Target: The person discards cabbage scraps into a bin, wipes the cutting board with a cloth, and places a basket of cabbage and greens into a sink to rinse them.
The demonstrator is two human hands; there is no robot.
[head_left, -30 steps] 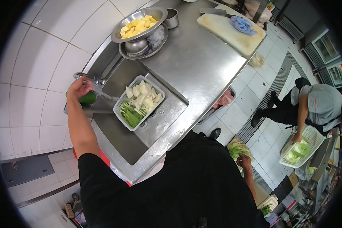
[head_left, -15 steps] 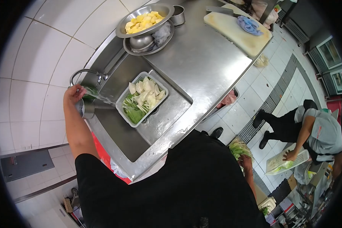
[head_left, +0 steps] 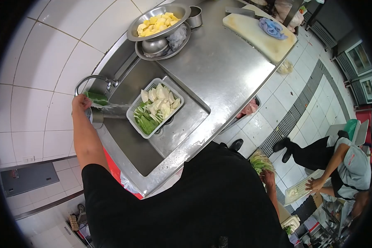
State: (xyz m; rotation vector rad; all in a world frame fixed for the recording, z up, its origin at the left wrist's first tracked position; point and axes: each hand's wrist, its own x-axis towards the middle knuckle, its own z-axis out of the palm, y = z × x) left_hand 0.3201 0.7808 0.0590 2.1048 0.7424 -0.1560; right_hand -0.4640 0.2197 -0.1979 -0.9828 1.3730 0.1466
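My left hand [head_left: 83, 102] is at the faucet [head_left: 96, 77], fingers closed at the end of a long green vegetable piece [head_left: 96, 98]. Water runs past it and sprays sideways into the sink [head_left: 134, 155]. A metal pot [head_left: 96, 118] stands just below that hand. In the sink sits a pale plastic basket [head_left: 139, 129], holding cut white chunks [head_left: 161, 99] and sliced greens [head_left: 144, 120]. Far to the other side, my right hand [head_left: 268, 177] has its fingers curled at a bunch of leafy greens [head_left: 260, 164], low near the floor.
Stacked metal bowls [head_left: 132, 35] with yellow chunks stand behind the sink. A cutting board [head_left: 244, 29] carries a cleaver [head_left: 240, 11] and a blue cloth [head_left: 273, 28]. Under the counter edge is a tray of meat [head_left: 248, 108]. A co-worker [head_left: 351, 161] holds a white basket [head_left: 297, 189].
My left fingers have closed in, and the green piece shows more clearly, slightly higher. The co-worker has shifted, with the white basket lower and its green leaves no longer visible. My right hand stays put.
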